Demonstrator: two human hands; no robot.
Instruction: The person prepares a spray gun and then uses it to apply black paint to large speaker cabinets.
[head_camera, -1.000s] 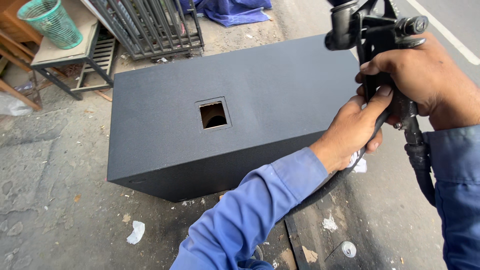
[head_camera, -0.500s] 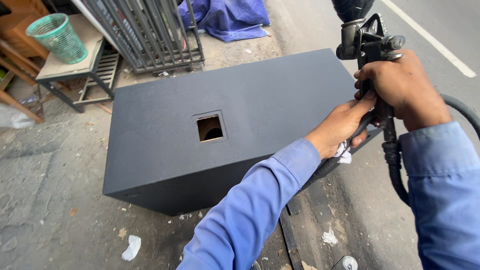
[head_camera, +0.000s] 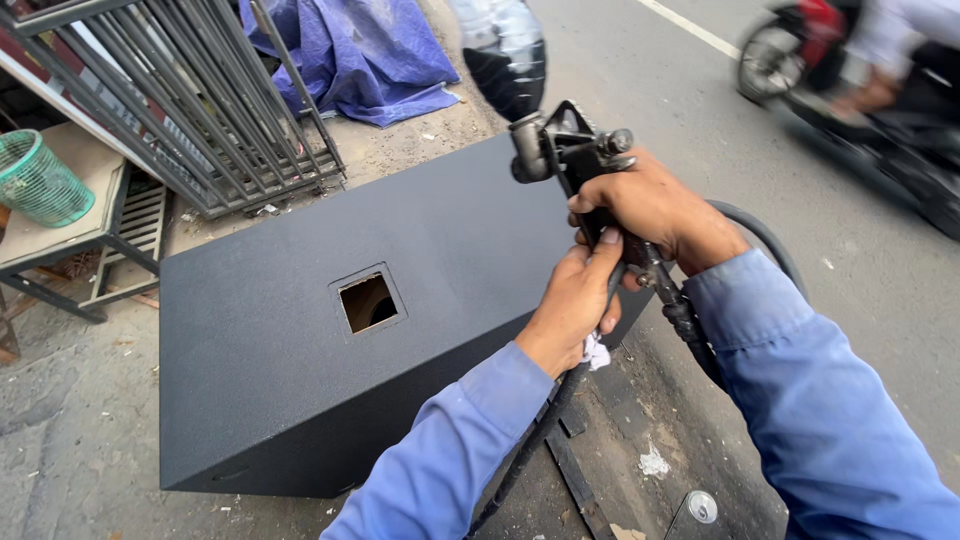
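My right hand (head_camera: 655, 212) grips the handle of a black spray gun (head_camera: 565, 150) with a paint cup (head_camera: 503, 50) on top, held above the right end of a large black textured box (head_camera: 300, 340). My left hand (head_camera: 573, 305) is closed on the lower part of the gun's handle, where the black air hose (head_camera: 530, 440) joins, and a bit of white rag (head_camera: 596, 352) shows under it. The box lies on the ground and has a small square hole (head_camera: 368, 302) in its upper face. Both my arms are in blue sleeves.
A metal grille (head_camera: 190, 110) leans behind the box, with a blue tarp (head_camera: 360, 60) beside it. A green basket (head_camera: 38, 182) sits on a low bench (head_camera: 70, 235) at left. A motorbike (head_camera: 850, 80) passes on the road at upper right. A small round lid (head_camera: 702, 506) lies near my feet.
The view has shifted so the box sits lower and to the left. My hands with the spray gun have come toward the frame's middle. A motorbike has entered at upper right.
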